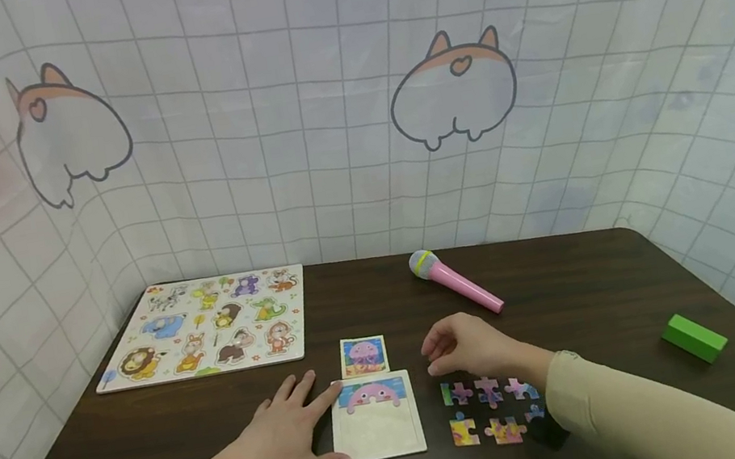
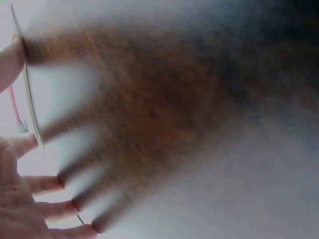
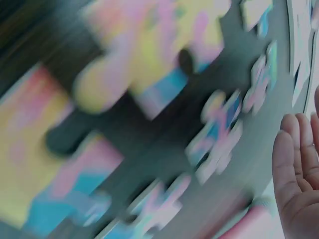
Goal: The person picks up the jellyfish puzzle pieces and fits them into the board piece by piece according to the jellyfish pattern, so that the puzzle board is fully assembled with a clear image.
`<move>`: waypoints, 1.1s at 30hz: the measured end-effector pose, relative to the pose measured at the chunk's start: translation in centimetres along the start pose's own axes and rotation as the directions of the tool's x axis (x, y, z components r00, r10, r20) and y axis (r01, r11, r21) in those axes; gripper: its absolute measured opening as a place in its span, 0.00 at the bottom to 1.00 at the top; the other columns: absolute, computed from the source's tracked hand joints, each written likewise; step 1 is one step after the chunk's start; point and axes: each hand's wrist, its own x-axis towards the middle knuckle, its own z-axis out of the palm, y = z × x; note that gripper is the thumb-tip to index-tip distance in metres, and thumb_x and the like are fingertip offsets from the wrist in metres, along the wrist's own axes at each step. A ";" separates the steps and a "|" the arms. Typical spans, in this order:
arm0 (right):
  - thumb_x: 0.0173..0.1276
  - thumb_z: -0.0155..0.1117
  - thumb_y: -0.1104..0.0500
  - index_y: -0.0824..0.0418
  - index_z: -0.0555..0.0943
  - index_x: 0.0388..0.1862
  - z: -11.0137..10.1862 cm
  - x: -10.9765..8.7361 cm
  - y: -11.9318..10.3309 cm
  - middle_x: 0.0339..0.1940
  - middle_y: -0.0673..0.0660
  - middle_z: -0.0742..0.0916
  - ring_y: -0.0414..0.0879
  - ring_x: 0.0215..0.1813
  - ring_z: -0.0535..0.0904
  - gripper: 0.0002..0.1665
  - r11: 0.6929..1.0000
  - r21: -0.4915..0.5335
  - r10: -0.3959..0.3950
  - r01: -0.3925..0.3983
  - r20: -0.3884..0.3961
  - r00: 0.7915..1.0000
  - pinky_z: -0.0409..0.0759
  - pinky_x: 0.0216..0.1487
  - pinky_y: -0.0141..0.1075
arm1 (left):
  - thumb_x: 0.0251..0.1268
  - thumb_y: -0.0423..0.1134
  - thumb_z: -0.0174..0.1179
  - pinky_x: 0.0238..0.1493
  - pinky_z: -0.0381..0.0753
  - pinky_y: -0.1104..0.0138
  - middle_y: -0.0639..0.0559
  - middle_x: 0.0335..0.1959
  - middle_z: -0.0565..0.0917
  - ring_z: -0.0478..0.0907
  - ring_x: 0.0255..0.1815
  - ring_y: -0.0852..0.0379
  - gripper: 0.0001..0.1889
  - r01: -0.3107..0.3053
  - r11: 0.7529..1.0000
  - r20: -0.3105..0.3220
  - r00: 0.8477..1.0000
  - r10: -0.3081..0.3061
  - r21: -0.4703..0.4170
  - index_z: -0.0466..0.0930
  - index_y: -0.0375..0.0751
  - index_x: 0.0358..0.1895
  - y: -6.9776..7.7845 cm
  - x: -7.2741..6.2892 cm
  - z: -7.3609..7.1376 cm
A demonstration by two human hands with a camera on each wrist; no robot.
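A shallow puzzle tray [image 1: 378, 437] lies at the middle of the table, its top row filled with assembled pieces [image 1: 372, 395] showing a pink octopus's head. My left hand [image 1: 286, 439] rests with fingers spread at its left side, index fingertip at the upper left corner and thumb at the lower left. In the left wrist view, the tray's edge [image 2: 31, 94] passes thumb and index finger. Right of the tray, my right hand [image 1: 469, 344] hovers over the table, fingers loosely bent and nothing between them. Several loose jigsaw pieces [image 1: 488, 391] lie below it, partly hidden by the sleeve.
Touching the tray's far edge is a small octopus picture card [image 1: 363, 356]. An animal puzzle board [image 1: 201, 333] lies at the back left, a pink toy microphone [image 1: 462, 285] behind the right hand. A green block [image 1: 694, 337] sits far right. A gridded curtain [image 1: 345, 102] surrounds the table.
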 end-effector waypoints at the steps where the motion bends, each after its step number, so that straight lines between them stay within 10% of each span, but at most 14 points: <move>1: 0.65 0.74 0.63 0.65 0.85 0.46 -0.3 -0.2 0.5 0.40 0.53 0.87 0.43 0.42 0.83 0.12 1.000 0.000 -0.007 0.007 -0.009 1.000 0.85 0.49 0.39 | 0.56 0.72 0.65 0.66 0.63 0.27 0.33 0.81 0.57 0.54 0.79 0.25 0.52 -0.001 1.000 0.001 1.000 0.001 0.001 0.60 0.53 0.81 0.0 0.0 0.0; 18: 0.64 0.77 0.57 0.61 0.84 0.55 -1.9 -2.4 3.8 0.56 0.58 0.87 0.57 0.62 0.81 0.21 0.994 -0.093 -0.051 0.053 0.020 0.999 0.74 0.68 0.59 | 0.56 0.72 0.66 0.65 0.64 0.27 0.32 0.80 0.58 0.55 0.79 0.25 0.52 -0.002 1.000 0.003 1.000 0.001 0.012 0.61 0.52 0.81 0.0 0.1 0.0; 33: 0.55 0.84 0.53 0.49 0.86 0.36 -0.3 -2.3 3.0 0.53 0.55 0.80 0.56 0.61 0.70 0.14 0.972 -0.234 -0.005 0.007 0.009 1.000 0.68 0.66 0.59 | 0.56 0.72 0.66 0.65 0.63 0.26 0.32 0.80 0.58 0.55 0.79 0.24 0.52 0.001 1.000 0.014 1.000 -0.001 0.010 0.61 0.51 0.80 0.1 0.2 -0.1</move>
